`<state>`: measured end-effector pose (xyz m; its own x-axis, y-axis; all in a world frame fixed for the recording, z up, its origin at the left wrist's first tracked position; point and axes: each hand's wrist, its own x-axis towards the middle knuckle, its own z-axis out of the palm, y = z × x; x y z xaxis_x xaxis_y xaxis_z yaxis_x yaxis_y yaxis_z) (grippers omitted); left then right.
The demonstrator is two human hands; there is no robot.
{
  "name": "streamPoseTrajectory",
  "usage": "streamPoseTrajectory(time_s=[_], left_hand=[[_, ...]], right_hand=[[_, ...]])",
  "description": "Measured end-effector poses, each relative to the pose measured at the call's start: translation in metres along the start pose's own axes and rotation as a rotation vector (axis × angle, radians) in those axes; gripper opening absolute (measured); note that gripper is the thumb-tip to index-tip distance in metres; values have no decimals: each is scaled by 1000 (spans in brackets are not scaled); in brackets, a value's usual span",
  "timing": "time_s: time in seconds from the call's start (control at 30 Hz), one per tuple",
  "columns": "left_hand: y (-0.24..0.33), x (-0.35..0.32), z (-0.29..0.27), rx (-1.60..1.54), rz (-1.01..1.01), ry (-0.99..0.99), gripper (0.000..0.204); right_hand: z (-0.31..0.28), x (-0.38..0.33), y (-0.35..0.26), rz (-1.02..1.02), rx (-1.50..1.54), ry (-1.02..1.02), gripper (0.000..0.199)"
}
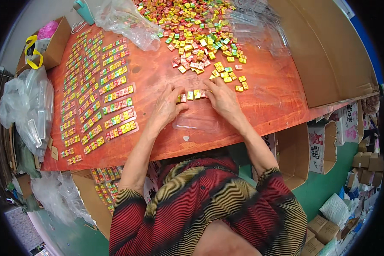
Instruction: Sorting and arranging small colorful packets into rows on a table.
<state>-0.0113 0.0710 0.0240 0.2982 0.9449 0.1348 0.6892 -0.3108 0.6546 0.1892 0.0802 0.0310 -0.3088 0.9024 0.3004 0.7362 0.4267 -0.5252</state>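
Observation:
On a red-brown wooden table, my left hand and my right hand lie fingers-down at either end of a short row of small coloured square packets. Both hands touch the row's ends, fingers spread. Just in front of them lies a clear plastic sleeve, flat on the table. A large loose pile of the same small packets, red, yellow, green and pink, spreads behind the hands toward the far edge.
Many filled clear strips of packets lie in rows on the left half. A clear plastic bag sits at the back, a brown cardboard sheet at right. Open cardboard boxes stand under the table; crumpled plastic bags hang left.

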Motion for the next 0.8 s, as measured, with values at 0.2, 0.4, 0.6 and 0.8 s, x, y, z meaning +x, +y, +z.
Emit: streamPoseTrajectory(time_s=[0.2,0.4,0.6,0.8], left_hand=[[7,7,8,54,3,-12,51],[12,14,18,68,52,15,47],[10,7,23,112,82,22,40],[24,9,16,121,26,8,34]], right_hand=[[-1,-6,5,65,-96,-214,40],[9,-4,15,-68,-17,-199,36],[-3,-9,8,-64,47,-282,36],[1,-13,4,-11,62,-185,32]])
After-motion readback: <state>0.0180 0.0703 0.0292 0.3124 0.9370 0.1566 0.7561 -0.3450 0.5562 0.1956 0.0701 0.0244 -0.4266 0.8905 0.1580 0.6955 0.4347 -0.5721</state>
